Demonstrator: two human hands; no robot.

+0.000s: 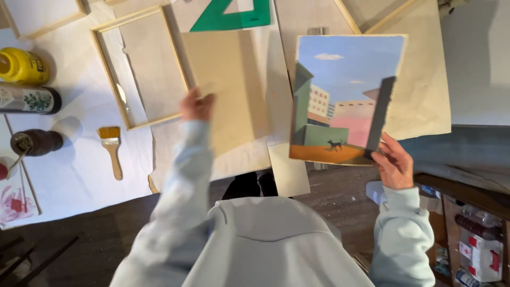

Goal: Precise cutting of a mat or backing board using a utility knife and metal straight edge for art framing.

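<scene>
Pale wood everywhere on this table [79,175], and two flat pieces are up in the hands. Left hand [195,105], near the middle of the frame, pinches the lower left corner of a blank plywood panel [226,87], fingers curled over its edge. Right hand [394,162], at the right, grips the bottom right corner of a painted board [342,101] showing buildings, blue sky and a small dark dog, thumb on the face, tilted up toward the camera.

Both look thin, stiff and light, so a corner pinch seems enough; the painted face probably scuffs easily, so edges are the safer hold.

Upper left, an empty wooden frame [139,69] lies flat. A brush [111,149] sits left of centre, a yellow bottle [21,65] at the far left, a green set square [234,16] along the top.
</scene>
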